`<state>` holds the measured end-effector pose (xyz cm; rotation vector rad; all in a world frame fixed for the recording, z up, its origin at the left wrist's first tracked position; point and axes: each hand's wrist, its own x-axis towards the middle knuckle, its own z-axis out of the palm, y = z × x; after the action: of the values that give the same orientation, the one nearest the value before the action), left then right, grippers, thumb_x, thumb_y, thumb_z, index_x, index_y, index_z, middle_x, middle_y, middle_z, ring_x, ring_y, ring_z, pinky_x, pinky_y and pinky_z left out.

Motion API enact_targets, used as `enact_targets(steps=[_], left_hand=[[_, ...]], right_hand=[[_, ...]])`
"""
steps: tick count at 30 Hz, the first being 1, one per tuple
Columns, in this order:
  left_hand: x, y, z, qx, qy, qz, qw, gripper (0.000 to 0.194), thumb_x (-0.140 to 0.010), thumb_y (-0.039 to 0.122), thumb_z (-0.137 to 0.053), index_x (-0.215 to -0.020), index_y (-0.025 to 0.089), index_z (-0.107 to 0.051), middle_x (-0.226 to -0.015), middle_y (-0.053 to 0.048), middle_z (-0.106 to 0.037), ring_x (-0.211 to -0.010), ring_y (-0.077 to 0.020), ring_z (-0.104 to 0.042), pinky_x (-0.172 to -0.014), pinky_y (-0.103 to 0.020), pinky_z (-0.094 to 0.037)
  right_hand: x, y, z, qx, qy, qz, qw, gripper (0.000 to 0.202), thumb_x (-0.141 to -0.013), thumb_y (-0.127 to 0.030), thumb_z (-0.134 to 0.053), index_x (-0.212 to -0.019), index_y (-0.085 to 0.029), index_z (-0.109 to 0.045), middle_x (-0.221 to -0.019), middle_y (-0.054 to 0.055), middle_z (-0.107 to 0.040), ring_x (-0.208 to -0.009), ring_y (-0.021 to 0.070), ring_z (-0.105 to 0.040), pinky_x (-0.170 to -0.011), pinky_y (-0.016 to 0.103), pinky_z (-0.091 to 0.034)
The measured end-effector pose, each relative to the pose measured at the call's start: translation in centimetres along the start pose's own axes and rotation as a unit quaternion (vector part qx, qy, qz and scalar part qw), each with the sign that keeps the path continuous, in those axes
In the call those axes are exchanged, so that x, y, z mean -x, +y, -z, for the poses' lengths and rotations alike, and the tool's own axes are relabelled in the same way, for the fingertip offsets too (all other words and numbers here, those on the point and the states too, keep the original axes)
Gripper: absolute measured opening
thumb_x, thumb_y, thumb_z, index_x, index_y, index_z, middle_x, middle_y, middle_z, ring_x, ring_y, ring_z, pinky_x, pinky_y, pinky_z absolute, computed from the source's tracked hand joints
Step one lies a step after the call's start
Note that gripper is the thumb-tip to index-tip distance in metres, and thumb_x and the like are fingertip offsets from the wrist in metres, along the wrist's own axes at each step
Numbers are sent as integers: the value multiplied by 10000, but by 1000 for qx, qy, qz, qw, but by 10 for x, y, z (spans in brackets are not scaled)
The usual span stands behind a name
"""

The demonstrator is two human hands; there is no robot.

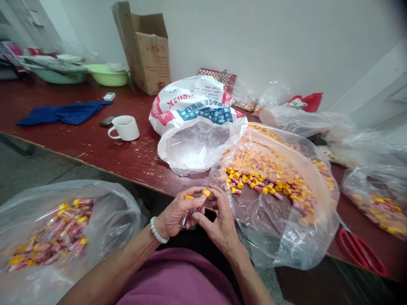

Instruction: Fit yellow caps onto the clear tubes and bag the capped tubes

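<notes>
My left hand [176, 216], with a white bead bracelet [159, 231] at the wrist, is closed around a small clear tube [183, 219]; a yellow cap shows above its fingers. Close against it, my right hand [222, 226] curls its fingers and thumb around another small yellow-capped tube [206, 193]. The fingers hide much of both tubes. Just beyond my right hand lies an open clear plastic bag [280, 250] with many pink-and-white pieces with yellow caps [254, 182]. A white printed sack [197, 91] stands open in front of my hands, its clear liner showing.
At lower left, a clear bag [117, 199] holds more capped tubes [68, 226]. On the dark red table [85, 146] are a white mug [125, 128], blue cloth [65, 113], cardboard box [154, 59] and basins [108, 76]. Red-handled scissors [359, 250] lie near the right edge.
</notes>
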<state>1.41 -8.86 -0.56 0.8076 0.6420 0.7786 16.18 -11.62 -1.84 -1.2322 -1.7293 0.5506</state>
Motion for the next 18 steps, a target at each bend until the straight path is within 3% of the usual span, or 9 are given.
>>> enact_targets(steps=[5, 10, 14, 16, 18], left_hand=[[9, 7, 13, -28, 46, 4, 999, 322, -801, 295, -619, -1094, 178, -551, -671, -4, -537, -495, -62, -462, -388, -129, -334], [16, -1, 11, -82, 59, 25, 995, 305, -803, 371, -601, -1016, 155, -567, -643, 10, -516, -419, -39, -363, -322, -130, -259], [34, -3, 16, -65, 100, 1, 993, 345, -779, 364, -611, -1063, 188, -525, -642, 23, -518, -413, -54, -372, -312, -139, -253], [50, 6, 32, -89, 160, -26, 983, 373, -769, 380, -614, -1080, 206, -502, -634, 30, -526, -400, -58, -377, -316, -145, -251], [71, 18, 62, -152, 270, -65, 948, 407, -762, 411, -610, -1099, 212, -497, -625, 35, -529, -393, -62, -384, -329, -152, -260]], right_hand=[[5, 0, -16, 36, -21, 77, 996, 889, -626, -424, -791, -1342, -197, -314, -1336, 142, -413, -1251, 274, -391, -1045, 457, -354], [5, 0, -28, 30, -6, 61, 998, 727, -622, -338, -806, -1226, -203, -425, -1144, 103, -542, -1059, 238, -527, -894, 384, -476], [2, -9, -24, 48, -52, 122, 990, 745, -650, -409, -780, -1267, -197, -421, -1177, 120, -559, -1093, 260, -523, -924, 423, -459], [-2, -10, -10, 60, -50, 123, 989, 748, -724, -461, -707, -1341, -200, -373, -1276, 145, -507, -1144, 275, -503, -933, 448, -451], [-8, 1, 10, 90, 2, 79, 993, 646, -776, -480, -640, -1329, -229, -423, -1268, 135, -520, -1058, 268, -556, -851, 440, -487]])
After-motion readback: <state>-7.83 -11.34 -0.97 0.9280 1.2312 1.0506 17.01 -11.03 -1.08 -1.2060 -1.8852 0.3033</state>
